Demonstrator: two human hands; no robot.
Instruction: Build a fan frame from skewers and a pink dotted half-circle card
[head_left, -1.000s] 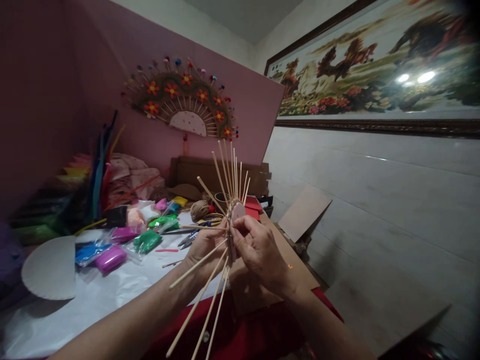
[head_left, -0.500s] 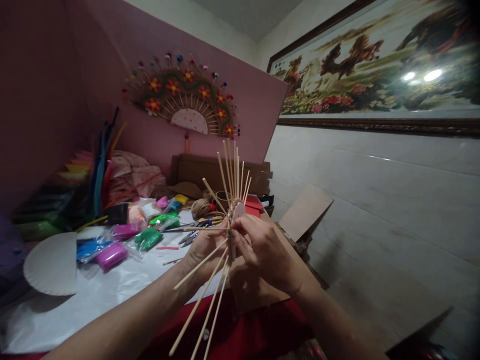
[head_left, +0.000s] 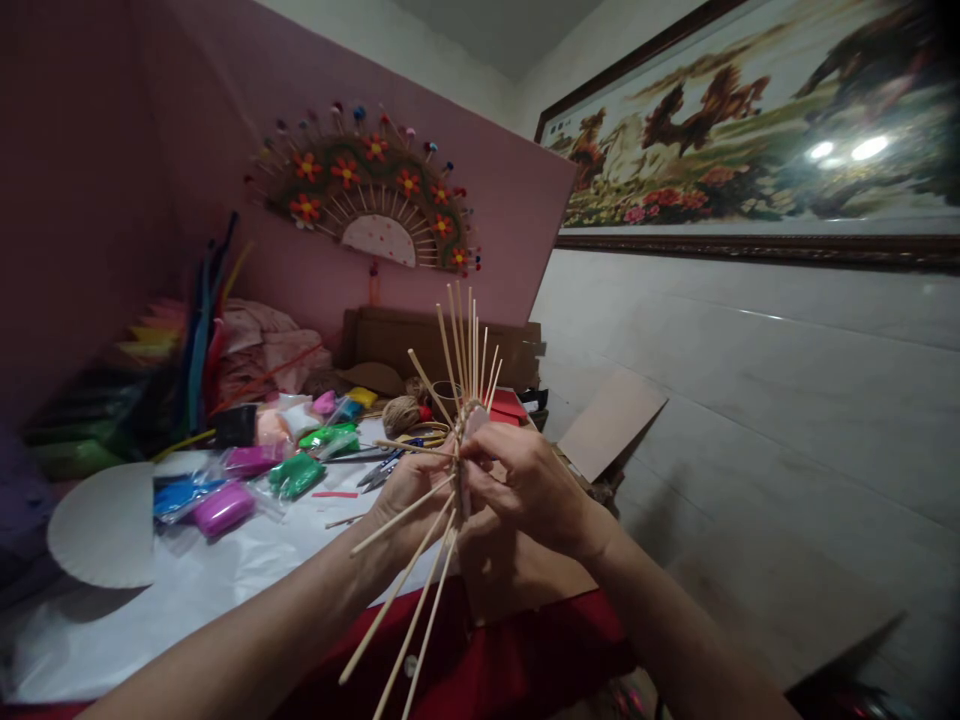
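Observation:
Between my hands is a stick fan frame [head_left: 471,422], seen nearly edge-on, with a pale flat base and several thin wooden sticks fanning out of it. Brown twine appears woven around the sticks near the base. My left hand [head_left: 411,500] grips the frame from the left side, its thumb by one of the sticks. On the right, my right hand [head_left: 521,480] pinches at the pale base with thumb and forefinger. What lies between those fingertips is hidden.
Bags of coloured clay [head_left: 296,477], pliers [head_left: 382,470] and a twine ball [head_left: 401,415] lie on the white-covered table. At the left is a white half-disc [head_left: 101,525]. A decorated fan [head_left: 360,190] hangs on the pink board; cardboard [head_left: 611,425] leans by the wall.
The fan frame has tilted slightly, so the left-pointing and lower sticks have shifted a little. Both hands keep their hold in nearly the same place.

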